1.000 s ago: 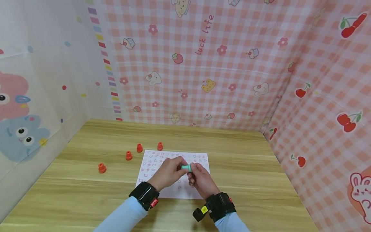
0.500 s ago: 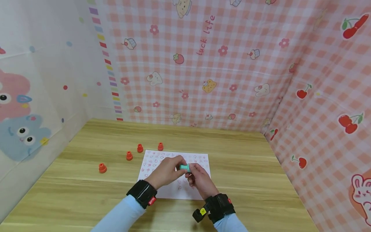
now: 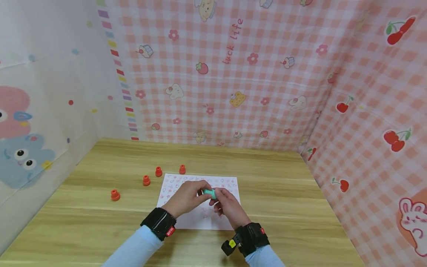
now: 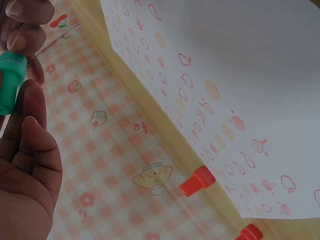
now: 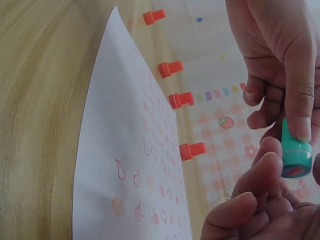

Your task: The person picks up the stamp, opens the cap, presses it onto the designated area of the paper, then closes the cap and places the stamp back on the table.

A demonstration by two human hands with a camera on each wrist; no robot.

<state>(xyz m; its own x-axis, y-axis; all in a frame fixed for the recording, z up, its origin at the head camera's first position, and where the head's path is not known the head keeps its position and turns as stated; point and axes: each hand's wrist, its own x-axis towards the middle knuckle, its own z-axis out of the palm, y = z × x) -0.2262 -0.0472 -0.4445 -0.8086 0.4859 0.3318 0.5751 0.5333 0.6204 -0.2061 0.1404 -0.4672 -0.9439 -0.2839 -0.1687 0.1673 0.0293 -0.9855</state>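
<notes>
Both hands pinch teal stamp (image 3: 210,193) above paper (image 3: 200,218).

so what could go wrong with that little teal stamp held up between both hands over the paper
The teal stamp is pinched only by fingertips of the left hand and right hand, so it could slip and mark the stamped paper at random. Its inked face sits close to the right fingers and might smudge them.

Orange stamps: four (image 3: 182,169) (image 3: 158,171) (image 3: 146,180) (image 3: 115,195) (all standing on the table)
Teal stamps: one (image 3: 209,193)
Paper sheets: one (image 3: 200,218)
Hands: two (image 3: 186,196) (image 3: 227,205)
Black wrist straps: two (image 3: 158,223) (image 3: 251,238)
</notes>
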